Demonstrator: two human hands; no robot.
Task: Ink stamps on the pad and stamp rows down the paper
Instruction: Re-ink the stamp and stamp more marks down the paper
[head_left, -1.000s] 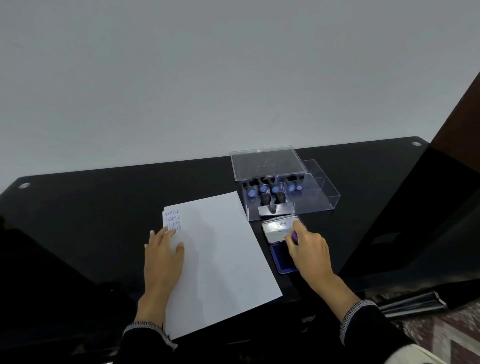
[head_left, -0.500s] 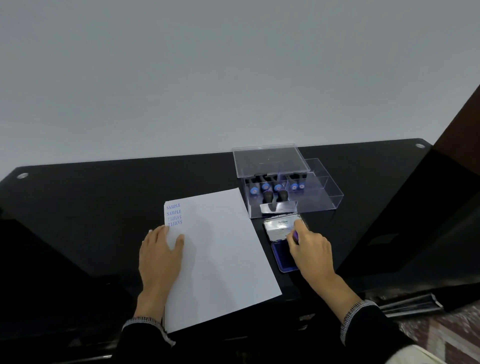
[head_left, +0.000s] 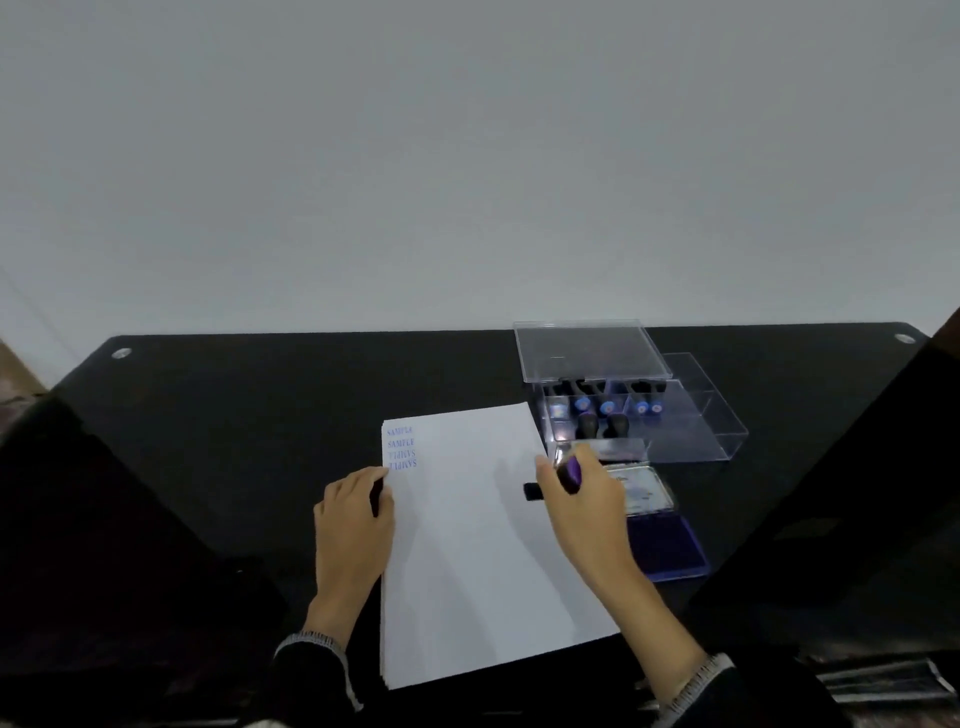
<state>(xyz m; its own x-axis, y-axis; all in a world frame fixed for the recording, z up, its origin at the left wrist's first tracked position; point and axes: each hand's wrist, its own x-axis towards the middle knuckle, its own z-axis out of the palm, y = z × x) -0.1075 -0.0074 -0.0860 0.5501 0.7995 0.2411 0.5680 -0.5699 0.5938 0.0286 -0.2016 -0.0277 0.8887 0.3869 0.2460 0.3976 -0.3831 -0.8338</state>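
A white sheet of paper (head_left: 478, 540) lies on the black table (head_left: 249, 415), with several blue SAMPLE prints (head_left: 401, 448) stacked in its top left corner. My left hand (head_left: 356, 525) rests flat on the paper's left edge, just below the prints. My right hand (head_left: 584, 499) grips a stamp (head_left: 569, 473) with a purple handle; its dark base pokes out to the left over the paper's right edge. The open blue ink pad (head_left: 667, 545), its silver lid folded back, sits just right of my right hand.
A clear plastic box (head_left: 691, 441) holding several more stamps with blue caps stands behind the ink pad, its clear lid (head_left: 592, 351) lying behind it. A dark panel rises at the right edge of the table.
My right hand has lifted the stamp off the ink pad and carried it left, over the paper's right edge. My left hand has stayed on the paper.
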